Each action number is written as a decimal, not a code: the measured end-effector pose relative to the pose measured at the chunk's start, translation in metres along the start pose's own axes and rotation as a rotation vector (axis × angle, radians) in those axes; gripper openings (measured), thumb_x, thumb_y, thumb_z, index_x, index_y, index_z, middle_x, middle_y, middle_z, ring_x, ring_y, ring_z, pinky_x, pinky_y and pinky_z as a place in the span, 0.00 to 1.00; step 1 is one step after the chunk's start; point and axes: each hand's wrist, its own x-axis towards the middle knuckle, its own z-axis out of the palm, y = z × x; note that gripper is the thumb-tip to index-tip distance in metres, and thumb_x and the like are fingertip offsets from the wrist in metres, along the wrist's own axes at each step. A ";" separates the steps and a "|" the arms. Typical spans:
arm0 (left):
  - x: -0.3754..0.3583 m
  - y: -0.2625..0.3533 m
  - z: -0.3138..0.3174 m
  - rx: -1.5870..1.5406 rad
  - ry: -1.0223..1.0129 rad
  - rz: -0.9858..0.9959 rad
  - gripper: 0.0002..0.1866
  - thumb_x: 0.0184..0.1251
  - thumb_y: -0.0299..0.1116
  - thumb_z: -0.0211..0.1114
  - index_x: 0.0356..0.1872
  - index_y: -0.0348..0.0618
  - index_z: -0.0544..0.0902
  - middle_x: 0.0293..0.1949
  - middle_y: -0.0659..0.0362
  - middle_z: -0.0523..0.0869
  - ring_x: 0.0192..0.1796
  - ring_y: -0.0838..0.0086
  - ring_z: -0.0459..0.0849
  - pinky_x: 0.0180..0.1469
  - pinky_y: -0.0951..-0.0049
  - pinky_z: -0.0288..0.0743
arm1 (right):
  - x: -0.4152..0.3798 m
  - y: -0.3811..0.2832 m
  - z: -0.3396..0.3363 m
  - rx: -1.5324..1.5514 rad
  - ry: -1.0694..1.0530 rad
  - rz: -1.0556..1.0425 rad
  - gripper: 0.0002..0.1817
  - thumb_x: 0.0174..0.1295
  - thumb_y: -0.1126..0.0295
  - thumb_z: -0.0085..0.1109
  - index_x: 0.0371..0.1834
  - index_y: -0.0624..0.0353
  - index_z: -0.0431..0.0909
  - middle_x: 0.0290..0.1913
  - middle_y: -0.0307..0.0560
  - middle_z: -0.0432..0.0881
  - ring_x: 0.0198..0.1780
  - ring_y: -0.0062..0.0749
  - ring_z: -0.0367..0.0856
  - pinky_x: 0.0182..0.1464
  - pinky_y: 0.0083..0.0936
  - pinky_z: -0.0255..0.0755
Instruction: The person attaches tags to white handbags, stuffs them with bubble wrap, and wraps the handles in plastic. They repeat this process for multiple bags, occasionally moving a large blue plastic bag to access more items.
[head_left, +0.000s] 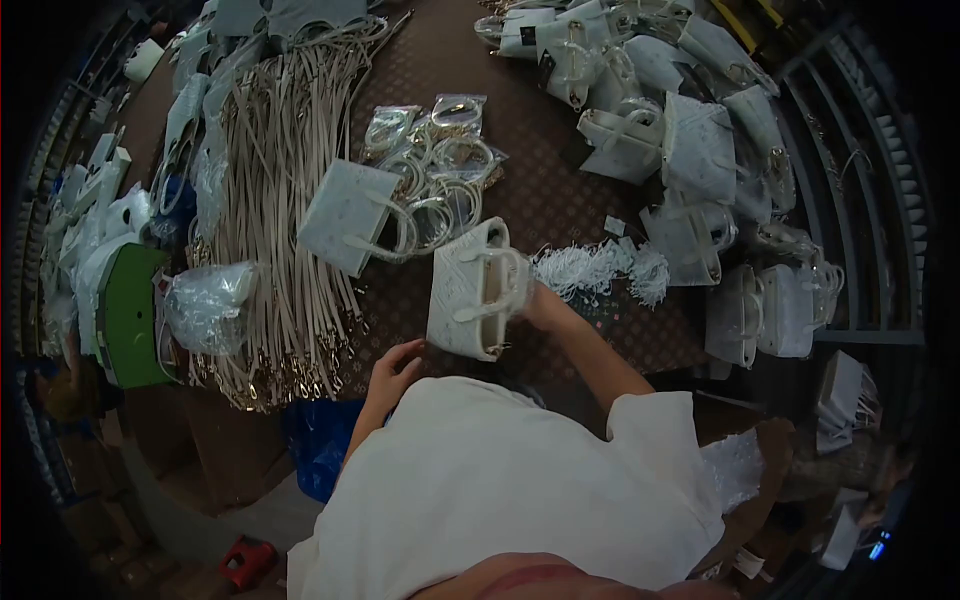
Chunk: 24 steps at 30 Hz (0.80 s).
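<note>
A white handbag (458, 290) with a quilted-looking pattern is at the table's near edge in front of me, its top facing right. My right hand (541, 306) is at the bag's right side, by the blurred handle, and appears to grip it; most of its fingers are hidden. My left hand (396, 370) is just off the bag's lower left corner, fingers stretched and apart, holding nothing. Another white handbag (346, 217) lies behind to the left, its handle pointing right. Clear packets with coiled straps (455, 160) lie beyond it.
Long beige straps (285, 200) with metal clasps cover the table's left part. White string tags (590, 272) lie right of the bag. Several white handbags (700, 150) are heaped at the right. A green panel (132, 315) and a plastic-wrapped item (210, 305) stand at the left.
</note>
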 end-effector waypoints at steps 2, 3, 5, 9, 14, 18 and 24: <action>0.014 -0.020 -0.003 0.072 0.091 -0.022 0.25 0.56 0.23 0.60 0.58 0.41 0.70 0.61 0.51 0.66 0.60 0.66 0.68 0.58 0.69 0.65 | 0.010 0.017 -0.036 0.323 -0.048 0.265 0.17 0.54 0.64 0.56 0.45 0.59 0.75 0.29 0.42 0.79 0.28 0.27 0.78 0.27 0.24 0.73; 0.018 -0.026 -0.003 0.367 0.287 0.080 0.26 0.56 0.25 0.60 0.59 0.41 0.69 0.62 0.49 0.65 0.61 0.60 0.66 0.59 0.65 0.63 | 0.014 0.001 -0.053 0.494 -0.039 0.360 0.14 0.55 0.66 0.56 0.44 0.57 0.76 0.30 0.41 0.79 0.27 0.24 0.78 0.25 0.21 0.73; 0.029 -0.035 -0.005 0.657 0.481 0.198 0.26 0.57 0.26 0.61 0.59 0.42 0.68 0.62 0.47 0.64 0.62 0.55 0.64 0.61 0.61 0.61 | 0.026 -0.041 -0.103 0.702 -0.061 0.315 0.19 0.55 0.66 0.58 0.49 0.61 0.74 0.39 0.44 0.81 0.36 0.29 0.82 0.36 0.28 0.78; 0.041 -0.058 -0.003 1.093 0.412 0.122 0.32 0.59 0.34 0.58 0.65 0.44 0.58 0.68 0.43 0.49 0.68 0.44 0.49 0.65 0.48 0.46 | 0.094 -0.126 -0.174 0.600 0.419 -0.033 0.15 0.55 0.69 0.56 0.46 0.60 0.73 0.40 0.44 0.80 0.36 0.31 0.80 0.32 0.29 0.77; 0.041 -0.067 -0.003 1.108 0.362 0.031 0.32 0.61 0.38 0.54 0.67 0.43 0.56 0.70 0.42 0.42 0.70 0.44 0.41 0.66 0.43 0.40 | 0.222 -0.177 -0.282 0.649 0.754 -0.434 0.15 0.56 0.70 0.54 0.47 0.56 0.72 0.41 0.47 0.78 0.41 0.39 0.79 0.32 0.32 0.77; 0.042 -0.068 -0.003 1.112 0.348 -0.008 0.32 0.61 0.40 0.54 0.66 0.43 0.58 0.69 0.40 0.44 0.70 0.43 0.42 0.66 0.43 0.40 | 0.279 -0.133 -0.412 0.561 1.237 -0.272 0.19 0.58 0.69 0.53 0.53 0.62 0.69 0.47 0.53 0.74 0.39 0.43 0.78 0.36 0.35 0.74; 0.041 -0.062 -0.002 1.083 0.323 -0.030 0.33 0.61 0.41 0.55 0.67 0.44 0.57 0.69 0.42 0.43 0.70 0.44 0.42 0.65 0.43 0.42 | 0.277 -0.112 -0.351 0.278 1.271 -0.244 0.17 0.60 0.72 0.52 0.52 0.65 0.70 0.48 0.50 0.76 0.45 0.33 0.78 0.44 0.25 0.71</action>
